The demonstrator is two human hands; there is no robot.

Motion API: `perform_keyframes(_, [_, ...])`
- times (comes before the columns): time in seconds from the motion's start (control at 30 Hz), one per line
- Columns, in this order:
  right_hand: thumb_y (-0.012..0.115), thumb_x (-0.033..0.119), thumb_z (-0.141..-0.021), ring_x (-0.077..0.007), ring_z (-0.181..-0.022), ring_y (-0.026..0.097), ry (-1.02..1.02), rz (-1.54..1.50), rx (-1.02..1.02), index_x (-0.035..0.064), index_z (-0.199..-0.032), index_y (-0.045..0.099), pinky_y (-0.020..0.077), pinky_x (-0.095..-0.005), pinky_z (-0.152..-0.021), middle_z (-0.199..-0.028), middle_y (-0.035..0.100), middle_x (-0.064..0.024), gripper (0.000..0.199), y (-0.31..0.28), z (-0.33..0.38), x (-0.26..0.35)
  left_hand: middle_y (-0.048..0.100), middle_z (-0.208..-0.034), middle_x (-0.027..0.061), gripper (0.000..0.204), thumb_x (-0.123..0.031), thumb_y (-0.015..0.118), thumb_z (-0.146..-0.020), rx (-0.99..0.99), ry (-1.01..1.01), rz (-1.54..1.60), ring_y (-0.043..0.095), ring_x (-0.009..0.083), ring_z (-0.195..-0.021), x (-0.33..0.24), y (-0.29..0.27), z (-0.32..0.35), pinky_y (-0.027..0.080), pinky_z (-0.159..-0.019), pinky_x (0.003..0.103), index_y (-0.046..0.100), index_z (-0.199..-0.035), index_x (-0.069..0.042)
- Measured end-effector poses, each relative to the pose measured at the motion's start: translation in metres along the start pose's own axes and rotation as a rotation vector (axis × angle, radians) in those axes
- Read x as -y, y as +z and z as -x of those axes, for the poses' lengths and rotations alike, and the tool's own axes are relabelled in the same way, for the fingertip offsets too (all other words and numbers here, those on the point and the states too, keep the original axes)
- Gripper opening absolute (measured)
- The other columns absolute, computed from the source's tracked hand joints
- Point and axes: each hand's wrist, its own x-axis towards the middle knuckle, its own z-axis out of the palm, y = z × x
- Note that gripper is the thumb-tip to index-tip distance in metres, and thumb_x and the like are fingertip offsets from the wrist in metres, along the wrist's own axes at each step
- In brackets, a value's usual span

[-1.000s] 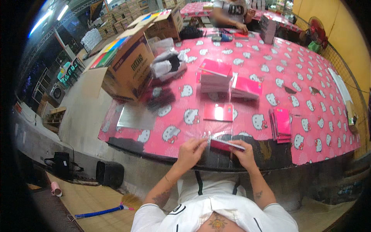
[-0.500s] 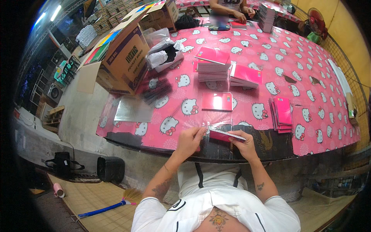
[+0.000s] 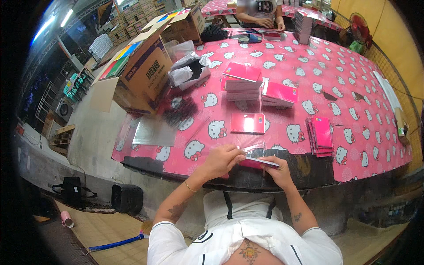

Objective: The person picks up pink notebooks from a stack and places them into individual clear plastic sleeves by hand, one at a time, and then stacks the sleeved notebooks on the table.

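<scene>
Near the table's front edge my right hand (image 3: pixel 277 170) grips a thin pink notebook (image 3: pixel 258 163) by its right end. The notebook is tilted so its page edges and long side face up. My left hand (image 3: pixel 224 160) is closed in a pinch at the notebook's left end; what lies between its fingertips is too small to make out. A sheet of clear plastic (image 3: pixel 252 145) lies just beyond the hands. Past it a single pink notebook (image 3: pixel 247 123) lies flat. Black spiral wires (image 3: pixel 179 112) are spread on the table to the left, beside a clear plastic sheet (image 3: pixel 154 131).
Stacks of notebooks (image 3: pixel 243 88) stand mid-table, with another pile (image 3: pixel 321 134) at right. An open cardboard box (image 3: pixel 143 77) and a white wrapped bundle of black wires (image 3: pixel 190 70) stand at left. Across the table a person (image 3: pixel 260 17) handles a notebook.
My left hand has shifted right, its fingers now over the notebook's left end. The notebook is lower and flatter. The person across has moved slightly, and the view has tilted a little.
</scene>
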Motion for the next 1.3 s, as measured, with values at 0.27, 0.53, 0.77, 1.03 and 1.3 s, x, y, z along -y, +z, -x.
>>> perform_keyframes(0.27, [0.072, 0.002, -0.087, -0.0059, -0.074, 0.058, 0.019, -0.03, -0.154, 0.0061, -0.112, 0.072, 0.0478, -0.0232, -0.067, -0.086, 0.068, 0.0002, 0.024, 0.013, 0.003, 0.013, 0.038, -0.152, 0.0171, 0.073, -0.055, 0.052, -0.093, -0.161, -0.105, -0.642, 0.024, 0.0362, -0.147, -0.032, 0.035, 0.011, 0.002, -0.116, 0.064, 0.043, -0.144, -0.003])
perform_keyframes(0.53, [0.07, -0.001, -0.087, -0.0049, -0.088, 0.06, -0.039, -0.009, -0.164, 0.0025, -0.114, 0.071, 0.0488, -0.0226, -0.079, -0.099, 0.07, -0.0002, 0.028, 0.019, 0.005, 0.029, 0.014, -0.162, 0.0228, 0.091, -0.065, 0.036, -0.096, -0.183, -0.109, -0.811, 0.002, 0.0367, -0.152, -0.025, 0.051, 0.004, -0.012, -0.114, 0.064, 0.021, -0.152, 0.005])
perform_keyframes(0.77, [0.069, 0.001, -0.089, -0.0088, -0.095, 0.063, -0.028, -0.037, -0.103, 0.0019, -0.116, 0.07, 0.0514, -0.0255, -0.087, -0.105, 0.072, -0.0047, 0.027, 0.025, 0.005, 0.036, 0.02, -0.161, 0.0225, 0.095, -0.07, 0.035, -0.092, -0.171, -0.017, -0.833, 0.006, 0.0348, -0.152, -0.032, 0.063, 0.008, -0.01, -0.115, 0.063, 0.024, -0.153, 0.002])
perform_keyframes(1.03, [0.07, 0.005, -0.089, -0.008, -0.091, 0.064, -0.072, -0.061, -0.093, 0.0035, -0.117, 0.07, 0.0523, -0.0251, -0.083, -0.101, 0.073, -0.0037, 0.028, 0.03, 0.013, 0.031, 0.025, -0.158, 0.0241, 0.098, -0.072, 0.041, -0.089, -0.24, 0.024, -0.681, 0.013, 0.0366, -0.151, -0.032, 0.079, 0.013, -0.005, -0.117, 0.06, 0.03, -0.149, 0.004])
perform_keyframes(1.3, [0.072, 0.008, -0.088, -0.0056, -0.084, 0.063, -0.105, 0.158, -0.001, 0.0059, -0.117, 0.07, 0.0519, -0.0243, -0.077, -0.091, 0.072, -0.0036, 0.029, 0.005, 0.005, 0.008, 0.048, -0.142, 0.0199, 0.068, -0.052, 0.05, -0.096, 0.341, -0.176, -0.292, 0.039, 0.0352, -0.137, -0.059, 0.01, -0.013, 0.004, -0.117, 0.06, 0.043, -0.141, -0.001])
